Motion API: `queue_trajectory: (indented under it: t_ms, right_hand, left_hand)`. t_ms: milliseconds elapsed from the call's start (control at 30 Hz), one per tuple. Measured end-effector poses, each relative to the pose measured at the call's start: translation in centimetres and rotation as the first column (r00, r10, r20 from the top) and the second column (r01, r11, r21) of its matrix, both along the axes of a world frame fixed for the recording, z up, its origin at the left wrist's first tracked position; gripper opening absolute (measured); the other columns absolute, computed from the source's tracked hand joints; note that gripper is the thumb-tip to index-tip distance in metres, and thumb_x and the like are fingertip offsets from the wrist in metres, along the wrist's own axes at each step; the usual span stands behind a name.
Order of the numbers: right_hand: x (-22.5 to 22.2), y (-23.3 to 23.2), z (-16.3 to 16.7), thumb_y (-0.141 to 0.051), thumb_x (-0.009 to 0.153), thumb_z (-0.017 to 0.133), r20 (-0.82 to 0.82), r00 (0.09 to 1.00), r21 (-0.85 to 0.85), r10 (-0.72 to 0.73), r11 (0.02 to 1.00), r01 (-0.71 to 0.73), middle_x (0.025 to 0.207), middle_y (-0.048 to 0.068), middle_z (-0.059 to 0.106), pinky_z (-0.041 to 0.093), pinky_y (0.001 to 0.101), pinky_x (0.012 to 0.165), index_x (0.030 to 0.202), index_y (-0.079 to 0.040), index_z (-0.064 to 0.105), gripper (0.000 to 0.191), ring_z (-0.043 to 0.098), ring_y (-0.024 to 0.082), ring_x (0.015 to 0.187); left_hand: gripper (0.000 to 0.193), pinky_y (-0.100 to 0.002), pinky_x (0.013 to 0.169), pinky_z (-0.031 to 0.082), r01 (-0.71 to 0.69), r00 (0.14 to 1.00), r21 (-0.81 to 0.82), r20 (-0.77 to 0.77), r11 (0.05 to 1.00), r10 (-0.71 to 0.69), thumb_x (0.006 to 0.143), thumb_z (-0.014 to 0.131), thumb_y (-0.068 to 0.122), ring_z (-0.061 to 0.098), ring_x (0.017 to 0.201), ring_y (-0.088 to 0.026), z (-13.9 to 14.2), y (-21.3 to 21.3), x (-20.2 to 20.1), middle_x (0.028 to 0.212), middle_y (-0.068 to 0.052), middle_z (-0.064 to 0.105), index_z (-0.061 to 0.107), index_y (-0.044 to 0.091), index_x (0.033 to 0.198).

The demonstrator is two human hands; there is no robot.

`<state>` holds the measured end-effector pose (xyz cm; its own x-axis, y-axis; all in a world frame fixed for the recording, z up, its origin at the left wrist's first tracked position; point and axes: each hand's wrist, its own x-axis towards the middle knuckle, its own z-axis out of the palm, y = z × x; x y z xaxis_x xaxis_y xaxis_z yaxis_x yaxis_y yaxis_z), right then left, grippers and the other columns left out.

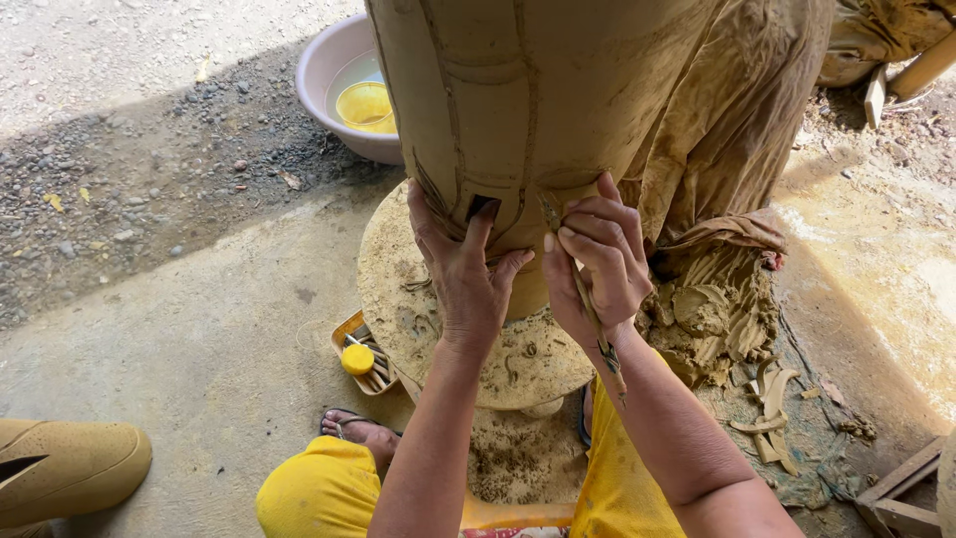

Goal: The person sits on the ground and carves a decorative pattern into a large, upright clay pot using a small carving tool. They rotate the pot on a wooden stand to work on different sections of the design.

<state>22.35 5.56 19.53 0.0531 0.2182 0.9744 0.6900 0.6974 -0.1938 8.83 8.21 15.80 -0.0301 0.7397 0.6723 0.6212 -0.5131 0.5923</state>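
While both hands work low on the vessel:
Right hand (596, 261): clenched round a carving tool (586, 299).
Left hand (463, 269): released, fingers braced on clay.
Clay pot (518, 90): on turntable (398, 289) (likely heavy, soft-skinned, dentable); steady by base.

Open-air pottery workshop, ground level. Evidence: large unfired clay pot (518, 110) with carved panel lines at 12 o'clock, standing on a clay-crusted round turntable (438, 329) at centre. Heap of wet clay (712, 319) and cut clay strips (767, 408) at 4 o'clock. Small tray of modelling tools (363, 359) at 8 o'clock. Pink basin (329, 70) of water at 11 o'clock. Bare concrete floor (199, 349), gravel (119, 179) at 10 o'clock.
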Motion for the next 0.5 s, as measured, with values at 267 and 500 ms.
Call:
queue_trajectory:
  t_ms: [267, 500]
  right_hand:
    - [-0.5, 0.2, -0.1, 0.002, 0.096, 0.075, 0.013, 0.997, -0.035, -0.073, 0.997, 0.074, 0.093, 0.012, 0.071, 0.048, 0.0570, 0.119, 0.095, -0.004, 0.057, 0.019, 0.069, 0.028, 0.103]
    - [-0.3, 0.6, -1.2, 0.004, 0.095, 0.075, 0.091, 0.993, -0.006, -0.070, 0.997, 0.071, 0.089, 0.010, 0.070, 0.043, 0.0598, 0.122, 0.090, -0.005, 0.055, 0.023, 0.069, 0.028, 0.098]
  left_hand:
    - [0.065, -0.055, 0.120, 0.041, -0.015, 1.000, -0.011, -0.002, 1.000, 0.015, 0.067, 0.094, 0.032, 0.021, 0.153, -0.051, -0.3, 0.3, 0.1, 0.165, -0.026, 0.006, 0.068, 0.018, 0.124]
    - [0.061, -0.057, 0.123, 0.038, 0.004, 1.000, 0.015, -0.002, 1.000, -0.004, 0.073, 0.092, 0.034, 0.019, 0.155, -0.052, -0.4, 0.2, 0.0, 0.166, -0.026, 0.005, 0.068, 0.016, 0.126]
